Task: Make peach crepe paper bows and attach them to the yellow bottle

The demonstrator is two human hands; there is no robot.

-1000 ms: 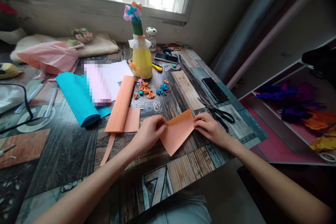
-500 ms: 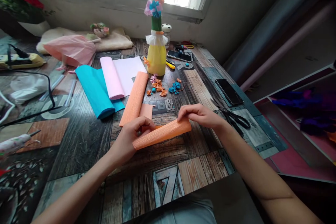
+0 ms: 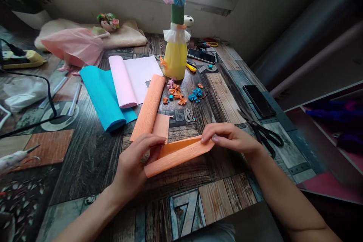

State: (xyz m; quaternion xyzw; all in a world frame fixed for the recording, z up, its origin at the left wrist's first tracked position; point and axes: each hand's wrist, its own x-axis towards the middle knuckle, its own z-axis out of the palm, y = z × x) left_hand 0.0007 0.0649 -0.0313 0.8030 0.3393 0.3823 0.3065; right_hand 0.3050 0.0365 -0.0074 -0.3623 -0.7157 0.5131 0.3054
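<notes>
A folded strip of orange crepe paper (image 3: 177,155) lies across the table near its front edge. My left hand (image 3: 136,164) pinches the strip's left end, fingers closed on it. My right hand (image 3: 231,138) presses and grips the strip's right end with bent fingers. Just behind the strip lies an orange crepe roll (image 3: 149,107) with a loose flap.
Blue (image 3: 103,96) and pink (image 3: 124,79) crepe rolls lie behind left. A yellow bottle with paper flowers (image 3: 176,51) stands at the back, small paper flowers (image 3: 184,94) before it. Black scissors (image 3: 262,134) and a phone (image 3: 258,100) lie right. A glue gun (image 3: 15,157) lies far left.
The flat orange sheet has been folded over into a narrow strip. Both hands now press it flatter on the table, and the view has tilted slightly downward.
</notes>
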